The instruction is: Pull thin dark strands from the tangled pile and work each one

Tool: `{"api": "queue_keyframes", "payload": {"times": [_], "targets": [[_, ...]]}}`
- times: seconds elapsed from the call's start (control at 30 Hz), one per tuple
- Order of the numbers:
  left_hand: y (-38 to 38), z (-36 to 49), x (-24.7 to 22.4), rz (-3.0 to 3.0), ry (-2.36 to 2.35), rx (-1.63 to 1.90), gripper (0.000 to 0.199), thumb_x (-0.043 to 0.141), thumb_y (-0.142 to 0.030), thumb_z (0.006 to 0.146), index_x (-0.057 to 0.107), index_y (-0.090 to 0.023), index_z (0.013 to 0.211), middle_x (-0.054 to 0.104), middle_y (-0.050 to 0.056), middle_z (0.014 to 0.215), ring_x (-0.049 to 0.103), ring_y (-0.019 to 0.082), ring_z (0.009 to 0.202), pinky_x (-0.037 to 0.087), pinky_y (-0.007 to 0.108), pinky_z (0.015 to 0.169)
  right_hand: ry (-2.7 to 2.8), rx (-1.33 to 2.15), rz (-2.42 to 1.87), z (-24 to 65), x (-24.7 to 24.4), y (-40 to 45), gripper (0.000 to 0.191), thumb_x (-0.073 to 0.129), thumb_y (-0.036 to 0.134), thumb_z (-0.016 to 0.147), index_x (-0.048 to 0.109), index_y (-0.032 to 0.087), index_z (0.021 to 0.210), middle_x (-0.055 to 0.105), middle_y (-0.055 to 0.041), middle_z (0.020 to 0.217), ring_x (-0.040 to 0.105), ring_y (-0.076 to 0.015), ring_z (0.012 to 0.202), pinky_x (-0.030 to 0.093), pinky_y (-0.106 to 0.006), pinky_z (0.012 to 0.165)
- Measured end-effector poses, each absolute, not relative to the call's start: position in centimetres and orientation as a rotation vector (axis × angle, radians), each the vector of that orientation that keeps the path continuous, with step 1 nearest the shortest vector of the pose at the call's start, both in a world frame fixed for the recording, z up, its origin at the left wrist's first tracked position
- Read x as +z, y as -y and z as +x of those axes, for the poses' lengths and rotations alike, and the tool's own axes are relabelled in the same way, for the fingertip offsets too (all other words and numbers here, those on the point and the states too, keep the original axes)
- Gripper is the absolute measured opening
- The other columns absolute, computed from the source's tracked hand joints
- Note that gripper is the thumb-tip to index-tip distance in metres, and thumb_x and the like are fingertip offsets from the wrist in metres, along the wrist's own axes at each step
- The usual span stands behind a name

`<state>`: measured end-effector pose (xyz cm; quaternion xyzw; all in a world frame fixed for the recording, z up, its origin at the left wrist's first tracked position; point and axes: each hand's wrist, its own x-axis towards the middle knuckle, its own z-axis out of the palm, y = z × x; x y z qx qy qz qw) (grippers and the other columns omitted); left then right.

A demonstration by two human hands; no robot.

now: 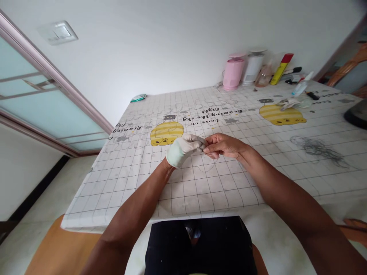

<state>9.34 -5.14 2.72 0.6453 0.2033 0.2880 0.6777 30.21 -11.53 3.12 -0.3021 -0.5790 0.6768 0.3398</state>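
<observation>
My left hand wears a white glove with a pale green cuff and greyish fingertips. My right hand is bare. Both are closed in a pinch, fingertips meeting just above the table. A thin thread seems to loop down beneath them, very faint against the cloth; its ends are hidden by the fingers. To the right on the tablecloth lies a loose tangle of dark thin strands.
The table wears a checked white cloth with yellow bear prints. Along the wall stand a pink device, a white device and a yellow can with red cap. A crumpled glove lies right; a green packet sits far left.
</observation>
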Motion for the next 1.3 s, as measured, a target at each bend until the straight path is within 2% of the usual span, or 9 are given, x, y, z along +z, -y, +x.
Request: {"api": "queue_keyframes", "payload": {"times": [0.07, 0.13, 0.4, 0.47, 0.63, 0.77, 0.93, 1.1, 1.3], "targets": [[4.7, 9.4, 2.3, 1.387, -0.387, 0.644, 0.048, 0.082, -0.061, 0.078, 0.071, -0.014, 0.070, 0.068, 0.006, 0.070, 0.060, 0.015, 0.066, 0.051, 0.031, 0.069, 1.523, 1.742, -0.798, 30.3, 3.2, 11.5, 0.023, 0.080, 0.028, 0.093, 0.065, 0.017, 0.080, 0.058, 0.0039, 0.055, 0.048, -0.0098, 0.053, 0.042, -0.025, 0.058], [4.5, 9.3, 2.0, 1.368, -0.361, 0.643, 0.055, 0.080, -0.067, 0.079, 0.070, -0.015, 0.068, 0.068, 0.007, 0.070, 0.061, 0.016, 0.066, 0.051, 0.033, 0.070, 1.541, 1.720, -0.806, 30.2, 3.4, 11.6, 0.024, 0.080, 0.029, 0.093, 0.065, 0.017, 0.078, 0.059, 0.0038, 0.056, 0.049, -0.0097, 0.053, 0.042, -0.025, 0.059], [4.1, 9.0, 1.4, 1.418, -0.379, 0.628, 0.052, 0.080, -0.065, 0.081, 0.070, -0.015, 0.069, 0.069, 0.007, 0.073, 0.063, 0.016, 0.072, 0.051, 0.031, 0.075, 1.571, 1.646, -0.879, 29.9, 3.8, 12.0, 0.025, 0.082, 0.033, 0.090, 0.067, 0.017, 0.078, 0.060, 0.0031, 0.059, 0.048, -0.0092, 0.053, 0.039, -0.024, 0.056], [4.1, 9.0, 1.4, 1.384, -0.407, 0.663, 0.052, 0.078, -0.067, 0.081, 0.070, -0.016, 0.074, 0.072, 0.008, 0.079, 0.064, 0.017, 0.074, 0.053, 0.032, 0.077, 1.556, 1.617, -0.914, 30.0, 3.8, 12.0, 0.025, 0.083, 0.034, 0.090, 0.068, 0.017, 0.079, 0.059, 0.0029, 0.059, 0.046, -0.0090, 0.053, 0.037, -0.025, 0.055], [4.4, 8.4, 2.6, 1.396, -0.579, 0.719, 0.057, 0.065, -0.069, 0.093, 0.076, -0.014, 0.105, 0.077, 0.014, 0.104, 0.071, 0.019, 0.081, 0.058, 0.033, 0.077, 1.439, 1.413, -0.973, 30.4, 3.7, 11.7, 0.023, 0.082, 0.037, 0.090, 0.073, 0.016, 0.088, 0.056, 0.0028, 0.060, 0.044, -0.0095, 0.054, 0.032, -0.025, 0.050], [5.0, 8.0, 4.0, 1.612, -0.698, 0.574, 0.057, 0.069, -0.066, 0.091, 0.078, -0.012, 0.106, 0.078, 0.013, 0.097, 0.072, 0.018, 0.076, 0.059, 0.031, 0.071, 1.327, 1.286, -0.984, 30.8, 3.6, 11.3, 0.023, 0.082, 0.037, 0.089, 0.073, 0.016, 0.090, 0.059, 0.0007, 0.064, 0.046, -0.0100, 0.056, 0.032, -0.024, 0.049], [5.4, 7.9, 4.2, 1.555, -0.710, 0.392, 0.043, 0.082, -0.050, 0.086, 0.078, -0.011, 0.106, 0.078, 0.011, 0.088, 0.069, 0.016, 0.066, 0.057, 0.030, 0.062, 1.265, 1.238, -1.006, 30.8, 3.5, 11.1, 0.026, 0.084, 0.038, 0.087, 0.071, 0.016, 0.087, 0.055, 0.0024, 0.060, 0.041, -0.0088, 0.053, 0.030, -0.023, 0.047], [4.9, 8.0, 3.4, 1.404, -0.654, 0.326, 0.044, 0.086, -0.047, 0.084, 0.074, -0.010, 0.105, 0.074, 0.010, 0.080, 0.068, 0.017, 0.063, 0.057, 0.035, 0.064, 1.293, 1.275, -1.025, 30.6, 3.7, 11.4, 0.024, 0.084, 0.035, 0.087, 0.069, 0.016, 0.086, 0.052, 0.0035, 0.059, 0.039, -0.0083, 0.052, 0.026, -0.023, 0.046], [4.4, 8.4, 3.4, 1.208, -0.583, 0.216, 0.030, 0.084, -0.040, 0.086, 0.069, -0.015, 0.084, 0.055, -0.001, 0.059, 0.052, 0.010, 0.051, 0.049, 0.030, 0.056, 1.329, 1.300, -1.044, 30.6, 3.8, 11.5, 0.024, 0.085, 0.034, 0.085, 0.069, 0.016, 0.086, 0.052, 0.0038, 0.059, 0.039, -0.0082, 0.051, 0.025, -0.024, 0.045]]}}
